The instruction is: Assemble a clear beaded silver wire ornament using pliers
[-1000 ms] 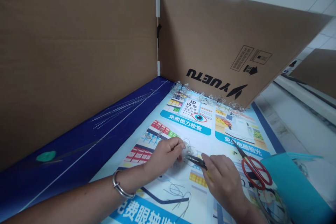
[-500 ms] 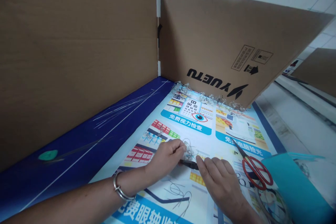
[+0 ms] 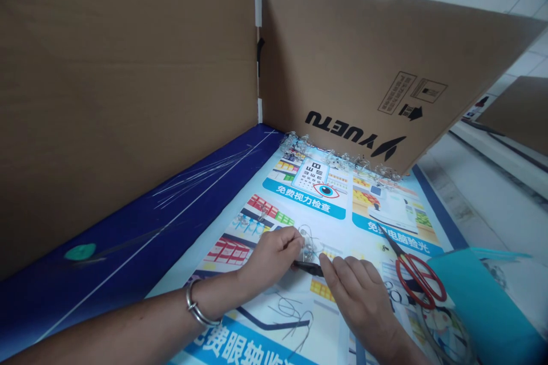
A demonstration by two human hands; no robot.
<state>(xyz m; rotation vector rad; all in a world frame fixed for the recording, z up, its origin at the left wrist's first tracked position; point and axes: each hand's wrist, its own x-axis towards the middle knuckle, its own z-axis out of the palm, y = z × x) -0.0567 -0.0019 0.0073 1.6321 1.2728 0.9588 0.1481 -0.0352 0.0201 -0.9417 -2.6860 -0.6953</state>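
Observation:
Low over the printed poster (image 3: 299,302), my left hand (image 3: 276,254) pinches a small tangle of thin silvery wire (image 3: 306,244) between thumb and fingers. Loops of the wire stick up past the fingertips. My right hand (image 3: 355,285) is wrapped round the handles of dark pliers (image 3: 309,268), which the palm mostly hides. The pliers' jaws point left and reach the wire just under my left fingertips. Whether the jaws are closed on it is too small to tell. Loose cut wires (image 3: 291,313) lie on the poster below the pliers.
Red-handled scissors (image 3: 417,276) lie to the right, above a wire coil (image 3: 445,331) and beside a teal sheet (image 3: 488,302). Two cardboard walls (image 3: 128,68) stand behind. Several wire pieces (image 3: 342,161) line the back wall's foot. Straight wires (image 3: 192,174) and a green item (image 3: 79,252) lie left.
Both hands hold nearly the same place and grip. The pliers' jaws sit very slightly differently against the wire, and the view has shifted a little.

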